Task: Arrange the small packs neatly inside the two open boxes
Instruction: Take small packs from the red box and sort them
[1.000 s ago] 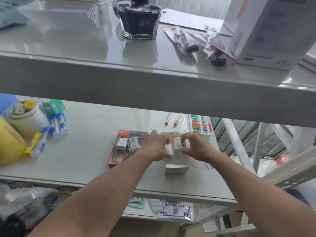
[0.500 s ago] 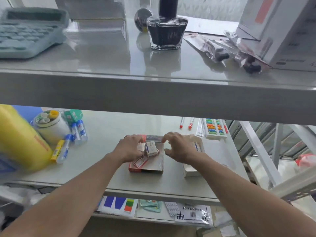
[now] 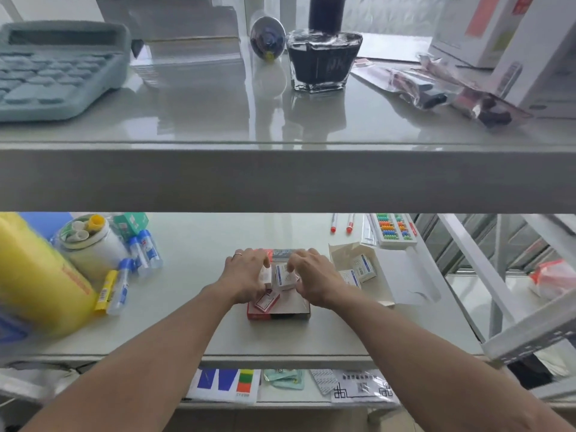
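Observation:
An open red box (image 3: 278, 310) lies on the lower shelf, and both hands are over it. My left hand (image 3: 244, 277) pinches a small white pack (image 3: 265, 273) at the box's left side. My right hand (image 3: 313, 277) grips a white pack with a blue stripe (image 3: 285, 275) beside it. A red-bordered pack (image 3: 266, 302) lies flat in the box below my left thumb. To the right stands an open beige box (image 3: 339, 254) holding two blue-and-white packs (image 3: 363, 268). The far part of the red box is hidden by my fingers.
The upper shelf's thick front edge (image 3: 280, 179) hangs just above my hands. A yellow container (image 3: 34, 275), a white jar (image 3: 90, 244) and several glue tubes (image 3: 143, 251) crowd the left. Red pens (image 3: 341, 222) and an abacus (image 3: 392, 229) lie behind the beige box.
Both hands have moved left from the beige box to the red box and closed around two packs there. The view has tilted upward, showing more of the upper shelf.

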The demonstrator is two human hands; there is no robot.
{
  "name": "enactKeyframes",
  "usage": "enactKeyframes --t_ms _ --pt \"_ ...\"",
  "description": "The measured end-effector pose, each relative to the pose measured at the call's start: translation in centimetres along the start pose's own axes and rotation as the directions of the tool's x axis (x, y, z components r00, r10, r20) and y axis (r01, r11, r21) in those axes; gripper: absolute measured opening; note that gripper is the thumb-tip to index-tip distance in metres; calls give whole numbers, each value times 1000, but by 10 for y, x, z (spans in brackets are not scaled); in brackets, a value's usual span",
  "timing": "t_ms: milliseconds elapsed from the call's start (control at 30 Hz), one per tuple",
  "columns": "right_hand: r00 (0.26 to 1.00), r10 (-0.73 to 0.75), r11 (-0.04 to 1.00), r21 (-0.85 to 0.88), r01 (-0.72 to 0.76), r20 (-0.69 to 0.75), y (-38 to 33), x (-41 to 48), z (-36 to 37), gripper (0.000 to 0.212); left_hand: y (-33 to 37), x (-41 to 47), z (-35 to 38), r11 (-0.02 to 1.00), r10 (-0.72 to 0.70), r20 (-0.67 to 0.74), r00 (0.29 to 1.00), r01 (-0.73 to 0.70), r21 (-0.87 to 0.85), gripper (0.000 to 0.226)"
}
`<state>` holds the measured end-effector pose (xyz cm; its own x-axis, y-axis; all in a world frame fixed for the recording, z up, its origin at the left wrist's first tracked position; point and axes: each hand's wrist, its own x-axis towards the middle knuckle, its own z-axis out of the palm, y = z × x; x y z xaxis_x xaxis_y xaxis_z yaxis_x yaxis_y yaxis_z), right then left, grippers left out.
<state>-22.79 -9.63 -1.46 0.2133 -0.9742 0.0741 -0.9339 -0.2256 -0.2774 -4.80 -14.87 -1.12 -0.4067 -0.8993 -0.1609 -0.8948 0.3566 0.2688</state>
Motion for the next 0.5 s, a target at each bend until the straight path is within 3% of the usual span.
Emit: enactKeyframes --t_ms 267,500 --pt "990 75 987 153 -57 -116 52 -34 -58 29 51 -12 -35 963 125 36 991 -113 -245 53" --pt "980 200 968 157 -196 -7 105 -77 -95 29 129 -17 -29 923 253 125 959 -201 -327 56"
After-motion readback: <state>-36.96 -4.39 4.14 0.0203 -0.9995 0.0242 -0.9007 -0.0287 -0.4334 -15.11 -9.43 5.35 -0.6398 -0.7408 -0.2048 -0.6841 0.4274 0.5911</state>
